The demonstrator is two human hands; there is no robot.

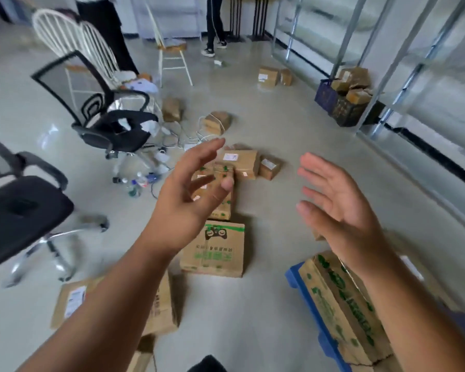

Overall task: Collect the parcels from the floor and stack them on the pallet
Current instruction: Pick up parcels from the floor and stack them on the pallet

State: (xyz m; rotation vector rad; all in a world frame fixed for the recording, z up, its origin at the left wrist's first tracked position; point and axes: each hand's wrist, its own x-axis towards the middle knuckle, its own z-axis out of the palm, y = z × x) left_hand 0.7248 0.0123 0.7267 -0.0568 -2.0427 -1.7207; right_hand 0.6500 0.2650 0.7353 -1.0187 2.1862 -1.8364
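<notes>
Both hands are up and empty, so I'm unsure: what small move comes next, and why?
Probably lower both hands to the green-printed parcel on the floor just ahead. The left hand and right hand hold nothing, and the blue pallet lies close beside it.

A glossy pale floor (266, 135) is reflecting daylight. Left of it, black office chairs (113, 114) are standing; metal shelving (360, 49) is lining its right side.

bare floor (274, 200) ahead between parcels (214, 251); office chairs (113, 124) crowd left, pallet (301, 285) right.
</notes>
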